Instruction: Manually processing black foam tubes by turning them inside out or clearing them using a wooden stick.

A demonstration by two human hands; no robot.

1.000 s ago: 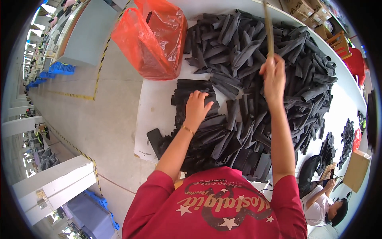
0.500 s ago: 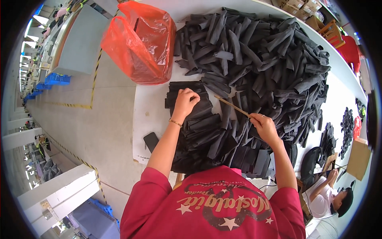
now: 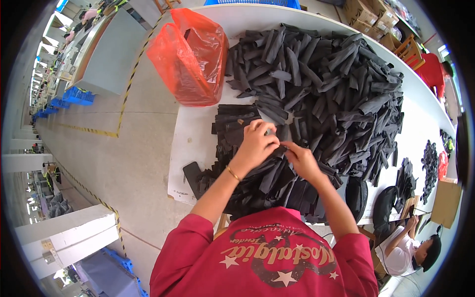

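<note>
My left hand [image 3: 258, 143] is closed, its fingers curled close to those of my right hand over the rows of black fabric strips. What it pinches is hidden. My right hand [image 3: 301, 161] grips a thin wooden stick; most of it is covered by the hands, and only a light brown tip [image 3: 240, 121] shows beyond my left hand. Under and before my hands lie stacked black fabric strips [image 3: 235, 111] in overlapping rows. A large loose heap of similar curled strips [image 3: 326, 94] spreads over the table to the far right.
A red plastic bag [image 3: 198, 69] stands at the table's far left corner. A dark phone [image 3: 192, 174] lies near the left edge of the white table [image 3: 184, 141]. To the right are a black bag [image 3: 356, 195] and a seated person in white [image 3: 400, 252].
My hands have come together over the rows: the right moved left with the stick, the left moved right and nearer. The stick's tip now shows left of my left hand. The view has shifted slightly.
</note>
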